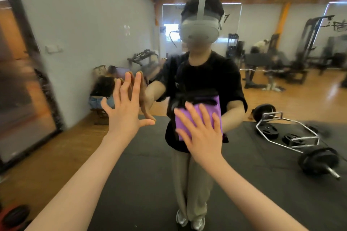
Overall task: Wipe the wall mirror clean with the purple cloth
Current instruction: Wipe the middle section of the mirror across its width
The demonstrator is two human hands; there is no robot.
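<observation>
Your right hand (201,133) presses flat on the purple cloth (199,118), pinning it to the wall mirror (75,33) near mid-height; your left hand (127,107) rests spread and empty on the glass. The cloth looks soft and light, so keep your palm centred. Smears are hard to make out; the mirror's edges are cut off.

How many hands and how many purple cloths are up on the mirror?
Hands on the glass: 2, the left hand flat and bare, the right hand pressing the cloth
Purple cloths: 1, the purple cloth
Total: 3, all against the wall mirror
</observation>
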